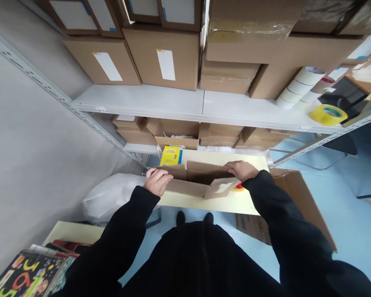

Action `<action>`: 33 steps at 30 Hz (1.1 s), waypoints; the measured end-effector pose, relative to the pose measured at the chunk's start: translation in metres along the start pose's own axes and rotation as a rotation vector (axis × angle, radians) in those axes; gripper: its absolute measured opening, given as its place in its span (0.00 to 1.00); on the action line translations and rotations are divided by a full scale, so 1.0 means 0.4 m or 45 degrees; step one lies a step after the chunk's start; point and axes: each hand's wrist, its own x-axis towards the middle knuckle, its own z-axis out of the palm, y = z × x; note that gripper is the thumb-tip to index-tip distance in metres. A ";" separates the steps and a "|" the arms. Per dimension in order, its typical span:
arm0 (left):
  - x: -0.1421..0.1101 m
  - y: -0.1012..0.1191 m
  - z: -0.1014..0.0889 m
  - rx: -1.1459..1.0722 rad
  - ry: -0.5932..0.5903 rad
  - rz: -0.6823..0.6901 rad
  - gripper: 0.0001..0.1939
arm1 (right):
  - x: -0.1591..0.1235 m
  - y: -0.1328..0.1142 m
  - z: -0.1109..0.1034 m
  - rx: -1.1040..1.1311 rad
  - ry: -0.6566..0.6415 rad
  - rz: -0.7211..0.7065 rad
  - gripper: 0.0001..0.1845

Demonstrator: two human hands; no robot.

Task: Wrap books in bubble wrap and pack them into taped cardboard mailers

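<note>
On the cream table (179, 199) in front of me lies a cardboard box (185, 187) with its top flaps unfolded and a dark hollow inside. My left hand (157, 180) is closed over the box's left end, fingers curled on the cardboard. At the right end my right hand (241, 170) pinches the far edge of a flap. Part of a red and yellow roll (238, 187) shows under my right wrist, mostly hidden. Just behind the left end of the box sits a yellow booklet or pack (171, 156) with a blue edge.
Above the table runs a metal shelf (160, 97) loaded with cartons (173, 57). Tape rolls (299, 87) and a yellow tape roll (328, 114) stand on its right. A white bag (111, 196) is at left, books (27, 272) lower left, and a large open carton (303, 198) at right.
</note>
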 end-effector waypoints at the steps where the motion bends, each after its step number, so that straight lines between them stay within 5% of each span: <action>1: 0.004 -0.004 -0.008 -0.046 -0.044 0.000 0.10 | 0.003 0.004 -0.003 0.001 0.024 0.029 0.12; 8: 0.030 0.018 -0.061 -0.218 -0.231 0.124 0.11 | 0.035 0.022 0.001 0.156 0.244 0.241 0.10; 18: 0.048 0.074 -0.068 -0.179 -0.401 0.162 0.12 | 0.071 0.012 -0.026 0.205 0.473 0.004 0.08; 26: 0.051 0.116 -0.027 -0.089 -0.496 0.092 0.10 | 0.148 0.014 0.003 0.271 0.333 -0.203 0.13; 29: 0.055 0.122 -0.018 -0.063 -0.466 0.050 0.09 | 0.130 -0.004 0.008 0.204 0.441 -0.067 0.22; 33: 0.063 0.128 0.001 0.001 -0.425 -0.016 0.09 | 0.073 -0.043 0.021 0.152 0.603 0.422 0.47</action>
